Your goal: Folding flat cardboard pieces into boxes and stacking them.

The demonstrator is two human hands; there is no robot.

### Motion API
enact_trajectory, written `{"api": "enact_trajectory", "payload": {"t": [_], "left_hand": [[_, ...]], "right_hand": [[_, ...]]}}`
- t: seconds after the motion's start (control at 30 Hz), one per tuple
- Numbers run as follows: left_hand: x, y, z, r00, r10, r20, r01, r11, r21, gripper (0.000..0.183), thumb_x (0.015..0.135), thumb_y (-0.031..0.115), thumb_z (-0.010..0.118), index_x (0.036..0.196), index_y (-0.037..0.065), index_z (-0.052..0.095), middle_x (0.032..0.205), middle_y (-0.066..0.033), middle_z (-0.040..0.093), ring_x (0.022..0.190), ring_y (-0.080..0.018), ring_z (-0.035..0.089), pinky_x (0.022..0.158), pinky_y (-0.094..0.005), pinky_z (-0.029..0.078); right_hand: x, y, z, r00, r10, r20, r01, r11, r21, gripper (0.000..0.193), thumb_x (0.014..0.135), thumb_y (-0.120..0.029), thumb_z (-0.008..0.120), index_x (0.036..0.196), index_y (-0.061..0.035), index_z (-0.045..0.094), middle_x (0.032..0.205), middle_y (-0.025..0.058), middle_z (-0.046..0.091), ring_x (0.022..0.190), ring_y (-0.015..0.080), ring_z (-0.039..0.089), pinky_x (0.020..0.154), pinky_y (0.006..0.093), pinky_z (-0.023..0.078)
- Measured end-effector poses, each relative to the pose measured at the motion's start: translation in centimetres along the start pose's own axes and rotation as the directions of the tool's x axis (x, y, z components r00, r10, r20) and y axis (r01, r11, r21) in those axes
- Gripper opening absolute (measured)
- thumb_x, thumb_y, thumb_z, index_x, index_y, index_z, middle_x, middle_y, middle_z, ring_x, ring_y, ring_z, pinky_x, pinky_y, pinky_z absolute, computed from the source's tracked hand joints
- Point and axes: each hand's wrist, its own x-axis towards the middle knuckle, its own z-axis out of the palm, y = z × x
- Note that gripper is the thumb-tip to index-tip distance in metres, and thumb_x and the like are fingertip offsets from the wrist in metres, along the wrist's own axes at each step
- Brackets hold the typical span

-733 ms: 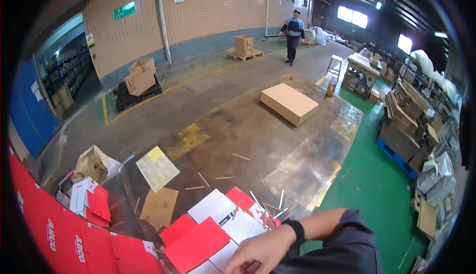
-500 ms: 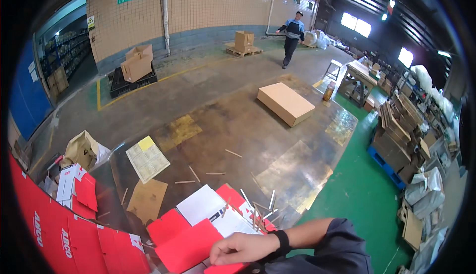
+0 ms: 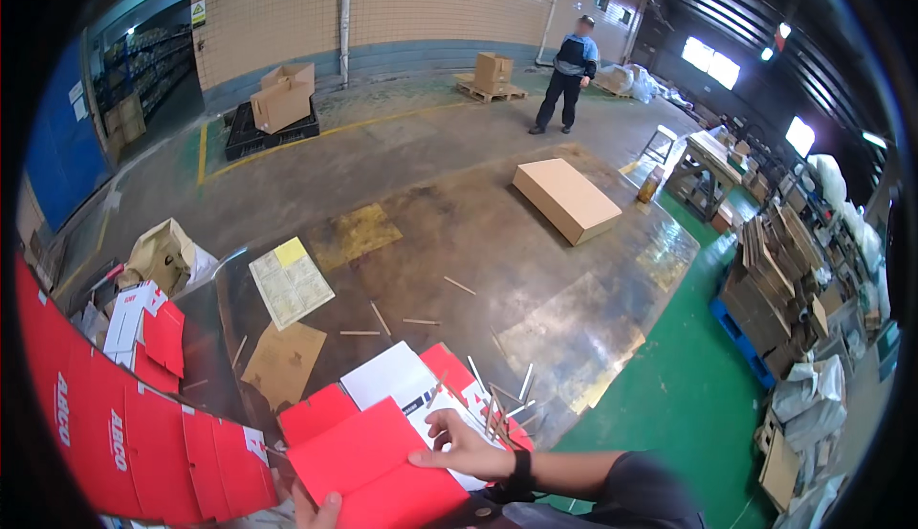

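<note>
A red folded cardboard carton piece (image 3: 359, 448) lies in front of me at the lower edge, a crease running across it. My left hand (image 3: 316, 512) grips its near left edge, thumb on top; the lower part of that hand is cut off. My right hand (image 3: 467, 448), a black band at the wrist, rests its thumb on the carton's right side. Its other fingers are curled but apart from the thumb. Under and beyond it are a white carton panel (image 3: 387, 376) and several thin strips (image 3: 497, 414).
Stacked red cartons (image 3: 143, 443) fill the lower left. On the metal table (image 3: 430, 290) lie a printed sheet (image 3: 292, 285), a brown card (image 3: 284, 366), loose strips and a flat brown box (image 3: 569, 199). A person (image 3: 569, 75) stands beyond. Cardboard on a blue pallet (image 3: 741, 342) is at right.
My left hand has come into view on the red carton piece. My right hand has lifted and opened from its curl. The person beyond has changed from walking to standing.
</note>
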Motion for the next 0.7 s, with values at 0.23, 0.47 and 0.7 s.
{"api": "enact_trajectory", "payload": {"t": [0.23, 0.47, 0.7], "left_hand": [[2.3, -0.6, -2.7, 0.901, -0.087, 0.424, 0.042, 0.992, 0.115, 0.059, 0.095, 0.038, 0.063, 0.135, -0.004, 0.05, 0.121, -0.015, 0.064, 0.114, -0.0226, 0.058, 0.1, -0.0348, 0.044], [-0.6, -2.1, -5.0, 0.891, 0.279, 0.36, -0.199, 0.95, -0.242, 0.085, 0.08, 0.031, 0.081, 0.146, 0.007, 0.033, 0.141, -0.0146, 0.044, 0.124, -0.0283, 0.045, 0.104, -0.0449, 0.038], [-5.1, -13.4, 0.2, 0.959, 0.199, 0.199, -0.207, 0.978, 0.018, 0.06, 0.092, -0.011, 0.038, 0.151, -0.004, 0.026, 0.148, -0.0172, 0.044, 0.139, -0.0229, 0.038, 0.116, -0.0345, 0.027]], "right_hand": [[-1.1, -6.1, -1.4, 0.985, 0.035, 0.168, 0.082, 0.764, -0.64, 0.087, 0.094, -0.071, 0.038, 0.12, 0.0098, 0.056, 0.09, 0.0292, 0.066, 0.087, 0.0415, 0.067, 0.081, 0.044, 0.051], [-4.6, -8.1, -2.5, 0.887, -0.461, -0.013, 0.461, 0.886, 0.043, 0.063, 0.104, -0.053, 0.033, 0.135, 0.0014, 0.042, 0.13, 0.0108, 0.054, 0.115, 0.0168, 0.053, 0.092, 0.034, 0.046], [-3.2, 4.2, -1.2, 0.946, -0.321, -0.036, 0.306, 0.926, -0.219, 0.049, 0.104, -0.012, 0.037, 0.15, 0.0015, 0.029, 0.144, 0.0145, 0.048, 0.135, 0.0216, 0.043, 0.112, 0.0334, 0.032]]}}
